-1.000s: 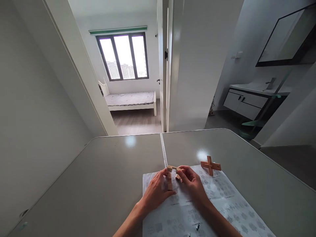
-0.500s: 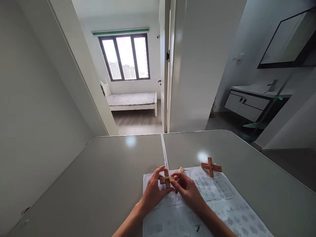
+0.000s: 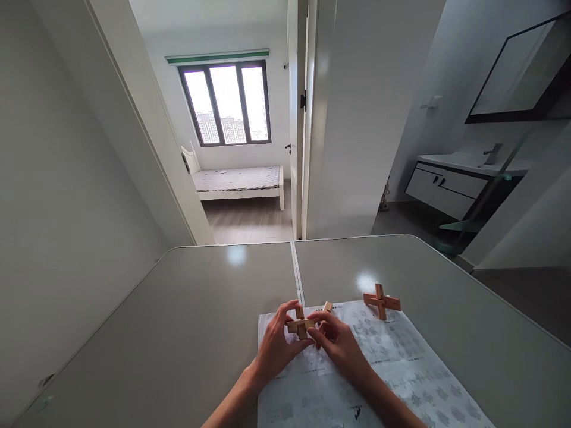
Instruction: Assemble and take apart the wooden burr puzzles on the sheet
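Between my hands is a small cross of interlocking wooden puzzle pieces [image 3: 301, 326], held just over a printed sheet [image 3: 321, 389]. My left hand [image 3: 277, 342] grips it from the left, fingers curled over the top and thumb underneath. From the right, my right hand [image 3: 338, 340] pinches the end of the crosspiece between thumb and fingers. Behind my right fingers a loose wooden piece [image 3: 328, 307] shows only its tip. Farther right, another wooden cross [image 3: 381, 301] rests at the sheet's far edge.
The grey table [image 3: 214, 321] has a seam running away from me and rounded far corners. Past it, a doorway with an open door [image 3: 294, 119] leads to a bed [image 3: 243, 179] under a window. A washbasin cabinet [image 3: 450, 184] hangs at the right.
The held wooden cross has tilted slightly and shifted a little to the left in my fingers. Both hands keep nearly the same place; the other cross has not moved.
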Demonstrator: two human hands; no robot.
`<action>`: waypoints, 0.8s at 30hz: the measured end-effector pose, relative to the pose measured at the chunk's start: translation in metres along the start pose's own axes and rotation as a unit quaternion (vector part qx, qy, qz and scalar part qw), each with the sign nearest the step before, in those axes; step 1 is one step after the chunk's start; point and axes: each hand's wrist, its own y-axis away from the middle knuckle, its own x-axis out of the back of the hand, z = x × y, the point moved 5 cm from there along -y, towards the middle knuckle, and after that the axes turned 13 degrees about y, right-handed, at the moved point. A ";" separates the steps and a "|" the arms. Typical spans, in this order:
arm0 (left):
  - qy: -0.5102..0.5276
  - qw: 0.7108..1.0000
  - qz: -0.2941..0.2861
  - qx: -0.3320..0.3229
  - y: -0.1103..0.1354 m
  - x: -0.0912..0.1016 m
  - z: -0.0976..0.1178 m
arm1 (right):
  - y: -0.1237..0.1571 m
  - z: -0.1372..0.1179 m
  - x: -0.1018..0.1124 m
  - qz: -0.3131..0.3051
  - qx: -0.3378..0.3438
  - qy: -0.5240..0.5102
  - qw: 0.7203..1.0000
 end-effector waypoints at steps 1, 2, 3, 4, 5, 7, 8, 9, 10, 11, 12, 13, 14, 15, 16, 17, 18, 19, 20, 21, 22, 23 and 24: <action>0.000 1.000 -0.005 0.001 0.000 0.000 0.001 | 0.000 0.000 0.000 0.001 0.001 0.005 1.000; 0.000 1.000 -0.008 0.002 0.000 0.000 0.001 | 0.000 -0.001 0.001 0.002 0.001 0.009 1.000; 0.001 1.000 -0.011 0.001 0.000 0.000 0.002 | 0.000 -0.001 0.001 0.002 0.000 0.010 1.000; 0.001 1.000 -0.013 -0.001 0.000 0.000 0.002 | 0.000 -0.001 0.001 0.002 -0.003 0.010 1.000; 0.001 1.000 -0.013 -0.003 0.000 0.000 0.003 | 0.000 -0.001 0.001 0.001 -0.006 0.010 1.000; -0.004 1.000 -0.012 -0.007 0.000 0.000 0.003 | 0.000 0.000 0.001 0.003 -0.012 0.005 1.000; -0.008 1.000 -0.011 -0.008 0.001 0.000 0.003 | 0.000 0.000 0.000 0.002 -0.015 0.002 1.000; -0.013 1.000 -0.009 -0.011 0.001 0.000 0.002 | 0.000 0.001 0.000 0.002 -0.016 -0.002 1.000; -0.017 1.000 -0.009 -0.015 0.001 0.000 0.002 | 0.000 0.002 0.000 -0.002 -0.017 -0.006 1.000; -0.022 1.000 -0.008 -0.020 0.002 -0.001 0.002 | 0.000 0.003 -0.001 -0.007 -0.017 -0.009 1.000; -0.026 0.999 -0.007 -0.027 0.002 -0.001 0.002 | 0.000 0.004 -0.001 -0.013 -0.017 -0.011 1.000; -0.031 0.999 -0.005 -0.034 0.002 -0.001 0.002 | 0.000 0.006 -0.002 -0.018 -0.016 -0.012 1.000; -0.035 0.999 -0.004 -0.040 0.003 -0.001 0.002 | 0.000 0.007 -0.002 -0.022 -0.016 -0.013 1.000; -0.039 0.998 -0.003 -0.046 0.003 -0.001 0.002 | 0.000 0.008 -0.002 -0.023 -0.015 -0.014 1.000; -0.043 0.998 -0.001 -0.050 0.003 -0.002 0.002 | -0.001 0.010 -0.002 -0.022 -0.015 -0.017 1.000; -0.047 0.997 0.000 -0.054 0.003 -0.002 0.003 | -0.001 0.011 -0.002 -0.021 -0.016 -0.022 0.999; -0.051 0.997 0.000 -0.058 0.003 -0.002 0.003 | -0.001 0.013 -0.003 -0.022 -0.017 -0.031 0.999; -0.054 0.997 -0.002 -0.063 0.003 -0.002 0.004 | -0.001 0.014 -0.003 -0.023 -0.021 -0.043 0.999; -0.058 0.996 -0.004 -0.068 0.003 -0.002 0.005 | -0.002 0.015 -0.004 -0.025 -0.025 -0.057 0.998; -0.063 0.995 -0.007 -0.073 0.003 -0.002 0.006 | -0.002 0.016 -0.005 -0.027 -0.030 -0.072 0.997; -0.066 0.995 -0.011 -0.077 0.003 -0.003 0.007 | -0.002 0.017 -0.006 -0.030 -0.033 -0.087 0.995; -0.070 0.994 -0.014 -0.080 0.003 -0.003 0.007 | -0.002 0.017 -0.007 -0.033 -0.036 -0.100 0.994; -0.072 0.994 -0.016 -0.082 0.003 -0.003 0.007 | -0.002 0.018 -0.007 -0.034 -0.036 -0.111 0.993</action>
